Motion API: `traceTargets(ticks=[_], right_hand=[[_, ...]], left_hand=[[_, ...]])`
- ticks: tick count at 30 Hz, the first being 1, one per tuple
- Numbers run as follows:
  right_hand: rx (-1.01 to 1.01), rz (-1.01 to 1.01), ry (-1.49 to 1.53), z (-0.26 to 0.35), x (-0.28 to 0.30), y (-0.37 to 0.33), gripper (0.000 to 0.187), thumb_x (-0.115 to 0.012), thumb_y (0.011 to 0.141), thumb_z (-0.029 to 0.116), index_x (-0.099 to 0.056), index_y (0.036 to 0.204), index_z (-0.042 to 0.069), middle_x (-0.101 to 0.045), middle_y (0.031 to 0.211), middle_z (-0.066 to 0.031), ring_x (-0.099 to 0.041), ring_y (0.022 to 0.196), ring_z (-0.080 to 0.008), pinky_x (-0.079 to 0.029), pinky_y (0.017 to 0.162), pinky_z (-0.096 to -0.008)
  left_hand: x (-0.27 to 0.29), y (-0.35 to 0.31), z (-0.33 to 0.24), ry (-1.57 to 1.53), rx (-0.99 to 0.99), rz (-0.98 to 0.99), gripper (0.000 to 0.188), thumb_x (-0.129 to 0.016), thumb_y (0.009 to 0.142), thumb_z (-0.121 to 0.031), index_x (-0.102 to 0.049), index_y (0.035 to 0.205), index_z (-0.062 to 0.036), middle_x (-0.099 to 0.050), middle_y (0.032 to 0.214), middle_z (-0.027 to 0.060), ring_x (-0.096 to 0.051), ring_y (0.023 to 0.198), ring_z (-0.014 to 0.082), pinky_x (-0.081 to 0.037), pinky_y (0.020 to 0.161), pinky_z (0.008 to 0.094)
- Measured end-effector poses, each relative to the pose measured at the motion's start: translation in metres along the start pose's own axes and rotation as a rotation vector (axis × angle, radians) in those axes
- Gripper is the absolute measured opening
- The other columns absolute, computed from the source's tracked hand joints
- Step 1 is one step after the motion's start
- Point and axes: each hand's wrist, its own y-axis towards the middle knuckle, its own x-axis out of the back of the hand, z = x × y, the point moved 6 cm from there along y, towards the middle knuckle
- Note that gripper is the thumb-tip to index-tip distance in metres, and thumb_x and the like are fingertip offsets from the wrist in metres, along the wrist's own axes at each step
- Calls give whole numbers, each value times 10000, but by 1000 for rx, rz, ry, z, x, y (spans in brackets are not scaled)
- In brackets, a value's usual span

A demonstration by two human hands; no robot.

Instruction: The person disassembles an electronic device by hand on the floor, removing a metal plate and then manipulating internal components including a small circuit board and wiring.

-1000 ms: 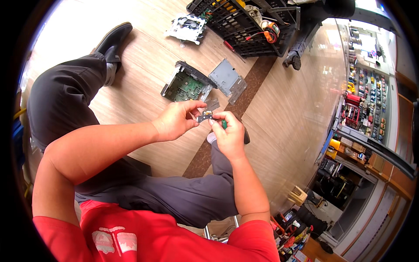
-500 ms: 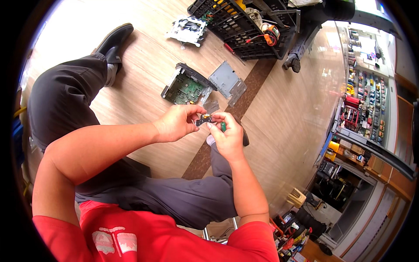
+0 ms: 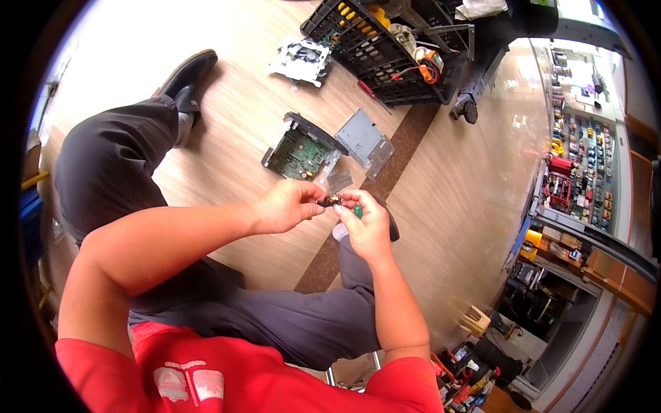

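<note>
A small black part with brass-coloured bits (image 3: 333, 200) is pinched between the fingertips of both hands, above the floor. My left hand (image 3: 284, 206) grips its left side with thumb and index finger. My right hand (image 3: 368, 226) closes on its right side and also keeps a green handle (image 3: 358, 211) tucked in the fingers; the rest of that tool is hidden. Just beyond my hands lies an opened metal device casing (image 3: 270, 157) with a green circuit board (image 3: 300, 153) inside. Beside it on the right rests a flat grey metal cover (image 3: 359, 136).
A silver disc-drive-like mechanism (image 3: 300, 63) lies farther off on the floor. Right of it stands a black plastic crate (image 3: 406, 93) holding an orange meter with leads (image 3: 429, 67). A red-handled screwdriver (image 3: 365, 87) lies by the crate. Shelves of goods (image 3: 582, 165) line the right.
The small part has been turned in my fingers and shows a narrower side. My hands sit slightly lower in the picture, as does the whole scene.
</note>
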Motion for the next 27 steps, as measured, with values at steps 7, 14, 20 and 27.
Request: traceTargets(ticks=[7,14,20,27], right_hand=[[-117,70,43,-2,-1,-1,164,-694,863,74,-656,991,-22,-682,808,-31,-590,740,-57,-488,672,-233],[-52,65,-35,2,-2,-1,130,-682,863,81,-657,953,-8,-656,735,-45,-558,670,-64,-466,606,-260],[21,25,-80,9,2,-1,126,-690,839,68,-654,939,0,-639,713,-70,-568,643,-96,-467,594,-273],[90,49,-115,17,5,-1,132,-683,834,6,-649,960,-11,-658,817,-32,-586,746,-83,-488,670,-256]], left_hand=[[6,-1,-6,238,-45,-77,172,-657,907,-53,-640,1068,5,-662,917,33,-590,824,103,-516,764,262],[7,0,2,119,-48,-97,268,-677,905,-119,-612,1132,9,-651,879,43,-600,798,111,-512,710,268],[5,-3,-7,-90,65,-20,318,-674,921,-223,-604,1139,-3,-647,864,43,-617,758,111,-516,646,272],[4,-3,-11,-117,62,31,350,-667,925,-214,-544,1193,-26,-640,901,39,-640,790,127,-529,656,270]])
